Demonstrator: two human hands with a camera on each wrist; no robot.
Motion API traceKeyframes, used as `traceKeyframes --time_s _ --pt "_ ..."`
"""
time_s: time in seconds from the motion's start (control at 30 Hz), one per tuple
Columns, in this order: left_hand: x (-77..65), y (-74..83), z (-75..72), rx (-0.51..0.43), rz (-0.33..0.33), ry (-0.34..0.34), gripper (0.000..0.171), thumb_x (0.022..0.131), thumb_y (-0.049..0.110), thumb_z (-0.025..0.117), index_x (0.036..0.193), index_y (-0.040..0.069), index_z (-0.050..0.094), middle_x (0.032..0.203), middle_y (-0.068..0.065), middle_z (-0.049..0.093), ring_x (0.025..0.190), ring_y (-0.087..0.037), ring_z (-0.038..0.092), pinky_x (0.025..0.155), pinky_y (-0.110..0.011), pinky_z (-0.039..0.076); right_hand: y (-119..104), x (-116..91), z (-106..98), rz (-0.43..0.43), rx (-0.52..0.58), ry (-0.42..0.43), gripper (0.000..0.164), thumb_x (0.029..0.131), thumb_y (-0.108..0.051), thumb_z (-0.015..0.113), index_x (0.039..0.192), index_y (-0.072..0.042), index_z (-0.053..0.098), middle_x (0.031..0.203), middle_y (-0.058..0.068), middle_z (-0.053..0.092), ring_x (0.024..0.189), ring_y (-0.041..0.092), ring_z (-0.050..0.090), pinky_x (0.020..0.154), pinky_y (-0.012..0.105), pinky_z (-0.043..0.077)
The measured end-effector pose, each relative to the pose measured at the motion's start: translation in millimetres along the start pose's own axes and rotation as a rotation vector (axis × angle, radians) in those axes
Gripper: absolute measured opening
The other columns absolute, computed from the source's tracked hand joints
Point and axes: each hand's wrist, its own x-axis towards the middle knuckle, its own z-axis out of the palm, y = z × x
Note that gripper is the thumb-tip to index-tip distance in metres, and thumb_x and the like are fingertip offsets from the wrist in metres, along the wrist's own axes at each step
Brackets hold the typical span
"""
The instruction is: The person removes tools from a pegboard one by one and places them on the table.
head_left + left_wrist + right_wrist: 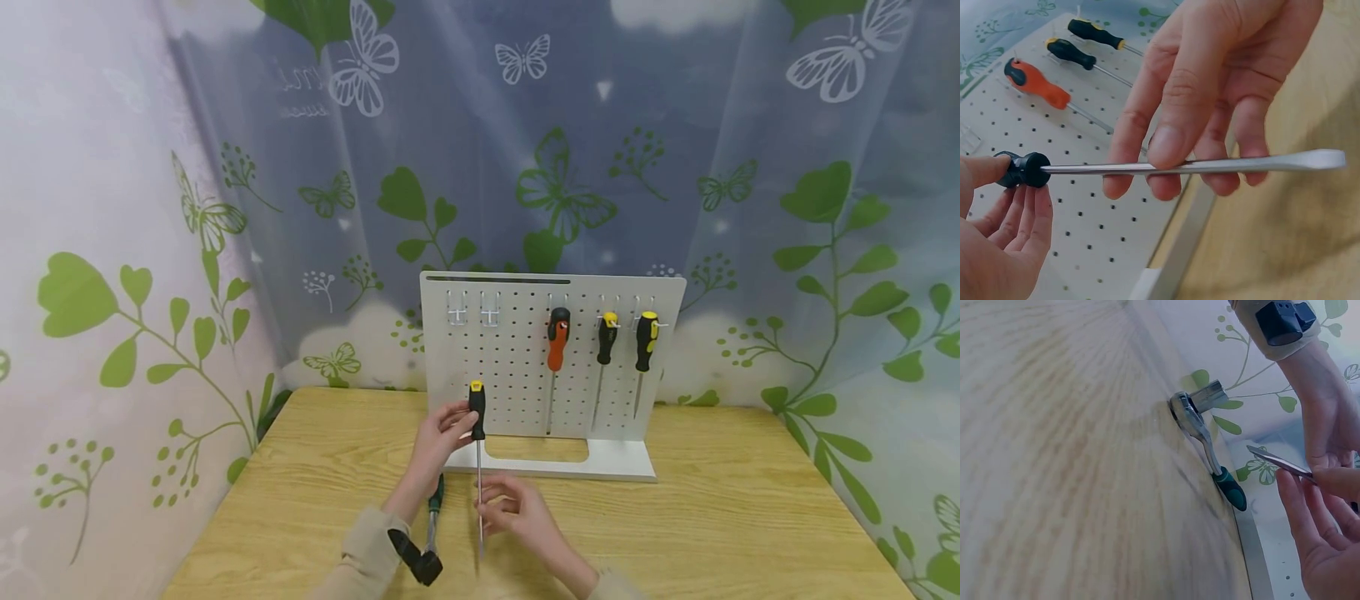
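Observation:
A flat-blade screwdriver (477, 421) with a black handle and yellow end cap is upright in front of the pegboard, tip downward. My left hand (441, 437) holds its handle between thumb and fingers. Lower down, my right hand (519, 510) pinches the steel shaft (1091, 169), thumb on one side and fingers on the other. The flat tip (1329, 159) sticks out past the right fingers in the left wrist view. On the wooden table beside the left forearm lies a ratchet wrench (1230, 489) with a green-and-black handle and a socket on its head.
Behind the hands stands a white pegboard (442, 367) on a flat base. An orange-and-black screwdriver (557, 342) and two black-and-yellow screwdrivers, one thinner (607, 340) and one thicker (646, 343), hang on its right half. Clear hooks (457, 312) sit at upper left. A patterned curtain (465, 125) backs the table.

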Motion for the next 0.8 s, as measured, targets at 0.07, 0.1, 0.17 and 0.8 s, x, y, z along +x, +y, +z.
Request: traceKeyframes --time_s 0.07,0.1,0.17,0.8 --pt "-3.2 -4.5 -0.2 0.003 -0.013 0.002 0.042 0.100 0.016 0.066 0.133 -0.008 0.056 0.124 -0.024 0.066 0.101 -0.016 0.068 0.090 -0.037 0.061 2.6 -3.6 0.6 0.015 -0.002 0.000 0.041 0.094 0.005 0.066 0.128 0.021 0.050 0.106 0.035 0.063 0.079 0.015 0.070 0.072 0.041 0.065" --pt "-4.5 -6.4 -0.3 0.003 -0.025 0.005 0.041 0.099 0.016 0.067 0.132 -0.008 0.057 0.123 -0.023 0.066 0.099 -0.015 0.069 0.089 -0.037 0.061 3.8 -5.5 0.7 0.023 -0.002 0.001 0.040 0.094 0.006 0.066 0.127 0.022 0.050 0.106 0.034 0.063 0.078 0.013 0.070 0.072 0.041 0.065" --pt "-6.8 -11.6 -0.6 0.011 -0.032 0.003 0.041 0.100 0.016 0.067 0.131 -0.009 0.057 0.121 -0.023 0.067 0.098 -0.015 0.069 0.088 -0.038 0.062 6.6 -9.2 1.1 0.037 -0.009 0.002 0.040 0.093 0.006 0.066 0.126 0.021 0.051 0.104 0.031 0.064 0.077 0.011 0.069 0.072 0.042 0.065" --pt "-27.8 -41.6 -6.2 0.069 -0.102 -0.136 0.041 0.098 0.007 0.067 0.129 -0.014 0.053 0.105 -0.022 0.072 0.086 -0.019 0.072 0.083 -0.044 0.063 18.8 -36.2 10.3 0.198 -0.012 -0.013 0.041 0.084 0.010 0.073 0.121 0.011 0.054 0.091 0.013 0.065 0.072 0.015 0.068 0.067 0.033 0.064"
